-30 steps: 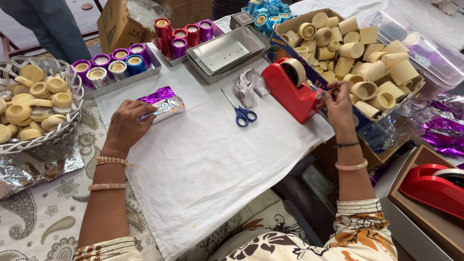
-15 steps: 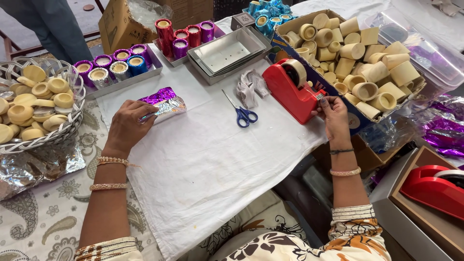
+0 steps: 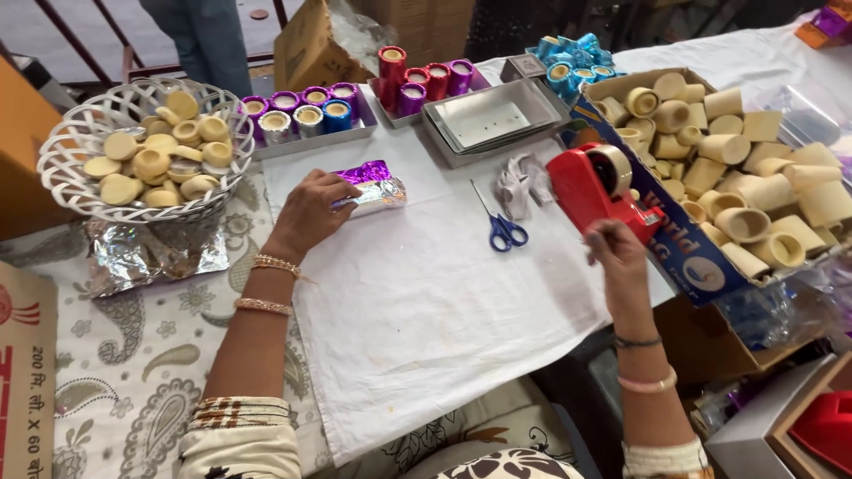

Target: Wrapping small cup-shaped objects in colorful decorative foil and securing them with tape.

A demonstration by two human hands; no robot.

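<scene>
The left hand closes its grip on one foil-wrapped cylinder, purple and silver, lying on the white-clothed worktop. The right hand pinches at one red plastic tape dispenser (its fingers curled). One pair of blue-handled scissors lies between.

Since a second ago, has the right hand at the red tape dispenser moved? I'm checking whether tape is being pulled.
Yes. The right hand has drawn back from the red tape dispenser, toward the person and the table's near edge.
</scene>
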